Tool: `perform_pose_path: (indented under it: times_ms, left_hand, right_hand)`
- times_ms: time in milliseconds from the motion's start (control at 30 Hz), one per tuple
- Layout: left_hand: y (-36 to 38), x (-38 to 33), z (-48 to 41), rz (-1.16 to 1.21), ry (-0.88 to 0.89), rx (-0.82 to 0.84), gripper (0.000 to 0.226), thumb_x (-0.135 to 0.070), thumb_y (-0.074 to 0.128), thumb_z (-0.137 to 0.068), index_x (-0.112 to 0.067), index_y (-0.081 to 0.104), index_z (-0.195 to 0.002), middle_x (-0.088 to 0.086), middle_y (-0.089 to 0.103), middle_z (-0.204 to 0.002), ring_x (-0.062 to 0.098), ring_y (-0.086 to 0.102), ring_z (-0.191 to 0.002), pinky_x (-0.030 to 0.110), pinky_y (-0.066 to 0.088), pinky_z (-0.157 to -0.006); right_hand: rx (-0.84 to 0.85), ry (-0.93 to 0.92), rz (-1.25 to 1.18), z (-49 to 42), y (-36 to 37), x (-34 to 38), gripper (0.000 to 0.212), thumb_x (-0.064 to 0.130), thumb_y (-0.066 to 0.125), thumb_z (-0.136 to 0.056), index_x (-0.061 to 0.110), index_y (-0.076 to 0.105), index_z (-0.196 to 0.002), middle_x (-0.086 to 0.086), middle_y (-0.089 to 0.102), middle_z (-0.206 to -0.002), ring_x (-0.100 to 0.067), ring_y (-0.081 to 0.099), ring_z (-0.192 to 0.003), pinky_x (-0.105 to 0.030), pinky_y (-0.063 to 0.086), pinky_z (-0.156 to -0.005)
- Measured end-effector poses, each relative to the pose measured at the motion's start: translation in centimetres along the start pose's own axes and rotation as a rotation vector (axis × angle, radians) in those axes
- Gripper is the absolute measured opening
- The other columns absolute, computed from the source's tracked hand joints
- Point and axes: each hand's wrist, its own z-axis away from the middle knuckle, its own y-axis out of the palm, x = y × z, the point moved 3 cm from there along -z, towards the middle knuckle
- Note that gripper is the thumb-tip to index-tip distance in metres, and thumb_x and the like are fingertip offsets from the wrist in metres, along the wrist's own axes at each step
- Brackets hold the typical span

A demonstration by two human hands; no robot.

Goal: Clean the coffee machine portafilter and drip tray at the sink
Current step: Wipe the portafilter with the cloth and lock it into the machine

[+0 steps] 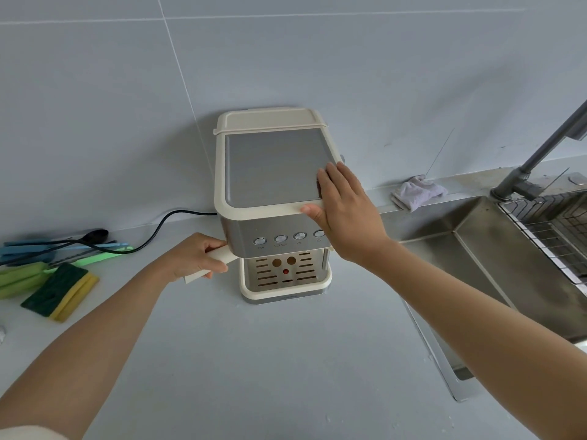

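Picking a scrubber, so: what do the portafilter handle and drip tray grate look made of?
Portafilter handle: apparently matte cream plastic, smooth with no shine. Drip tray grate: probably brushed metal, with a pale sheen and punched slots; its cream rim looks like plastic.

Single head-worn wide-angle view (forward and down), close above the counter (286,360) and sink (476,255).

Matt cream plastic coffee machine (273,198), brushed metal top; dull steel sink (476,249).
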Motion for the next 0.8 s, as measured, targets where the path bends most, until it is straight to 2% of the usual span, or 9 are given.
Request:
perform_pose_path:
  times_ms: [167, 300, 400, 467, 567, 633, 700, 800]
  left_hand:
    - [0.1, 0.1, -0.2, 0.005, -0.009, 0.025, 0.017, -0.014, 0.064, -0.051, -0.019, 0.065, -0.068, -0.011, 0.058, -0.046, 0.007, 0.052, -0.039, 0.015, 0.042, -0.042]
    - [0.6, 0.3, 0.3, 0.041, -0.009, 0.021, 0.018, -0.014, 0.066, -0.053, -0.018, 0.066, -0.07, -0.005, 0.056, -0.057, 0.009, 0.051, -0.042, 0.017, 0.043, -0.044]
    - [1.8, 0.8, 1.0, 0.067, -0.006, 0.004, 0.017, -0.002, 0.072, -0.067, -0.012, 0.067, -0.08, -0.001, 0.055, -0.063, 0.011, 0.05, -0.046, 0.017, 0.043, -0.045]
    - [2.7, 1.2, 1.3, 0.088, -0.002, -0.032, 0.021, 0.005, 0.066, -0.076, -0.014, 0.067, -0.086, -0.003, 0.057, -0.061, 0.01, 0.05, -0.046, 0.017, 0.043, -0.045]
    - [3.6, 1.6, 1.6, 0.114, 0.02, -0.097, 0.034, 0.005, 0.063, -0.077, -0.029, 0.065, -0.08, -0.013, 0.059, -0.048, 0.006, 0.047, -0.039, 0.018, 0.044, -0.045]
    - [3.8, 1.6, 1.7, 0.1, 0.035, -0.125, 0.033, 0.005, 0.062, -0.078, -0.028, 0.065, -0.082, -0.017, 0.058, -0.046, 0.006, 0.048, -0.038, 0.017, 0.044, -0.044]
    - [3.8, 1.4, 1.8, 0.084, 0.048, -0.144, 0.029, 0.004, 0.062, -0.078, -0.022, 0.066, -0.089, -0.015, 0.058, -0.048, 0.007, 0.047, -0.04, 0.017, 0.043, -0.044]
    - [4.0, 1.3, 1.9, 0.064, 0.056, -0.165, 0.028, 0.003, 0.062, -0.078, -0.019, 0.065, -0.095, -0.007, 0.057, -0.063, 0.014, 0.047, -0.05, 0.02, 0.044, -0.047]
  right_hand:
    - [0.006, 0.014, -0.01, 0.0, 0.1, 0.1, 0.097, 0.064, -0.004, -0.085, -0.01, 0.043, -0.129, -0.028, 0.045, -0.135, -0.043, 0.035, -0.131, -0.053, 0.033, -0.108]
    - [0.002, 0.013, 0.006, 0.0, 0.1, 0.1, 0.096, 0.063, -0.003, -0.086, -0.01, 0.045, -0.128, -0.028, 0.047, -0.133, -0.043, 0.037, -0.13, -0.052, 0.033, -0.108]
    - [0.015, 0.008, 0.015, 0.0, 0.1, 0.2, 0.098, 0.064, -0.005, -0.085, -0.01, 0.043, -0.129, -0.027, 0.045, -0.135, -0.042, 0.034, -0.132, -0.051, 0.031, -0.109]
    - [0.022, 0.008, 0.023, 0.0, -0.1, 0.3, 0.1, 0.064, -0.007, -0.083, -0.009, 0.04, -0.132, -0.027, 0.042, -0.138, -0.041, 0.031, -0.134, -0.049, 0.027, -0.112]
    - [0.052, 0.013, 0.035, 0.1, -0.3, 0.4, 0.102, 0.065, -0.01, -0.077, -0.006, 0.032, -0.138, -0.023, 0.033, -0.145, -0.037, 0.021, -0.14, -0.043, 0.018, -0.115]
    - [0.068, 0.014, 0.039, 0.2, -0.3, 0.4, 0.103, 0.065, -0.011, -0.075, -0.005, 0.029, -0.139, -0.022, 0.03, -0.147, -0.035, 0.018, -0.141, -0.042, 0.016, -0.116]
    - [0.058, 0.012, 0.043, 0.1, -0.3, 0.4, 0.104, 0.066, -0.013, -0.076, -0.006, 0.03, -0.138, -0.023, 0.032, -0.146, -0.036, 0.02, -0.14, -0.044, 0.018, -0.116]
    - [0.053, 0.014, 0.044, 0.1, -0.1, 0.2, 0.106, 0.067, -0.014, -0.077, -0.007, 0.033, -0.137, -0.024, 0.034, -0.144, -0.037, 0.023, -0.139, -0.045, 0.02, -0.116]
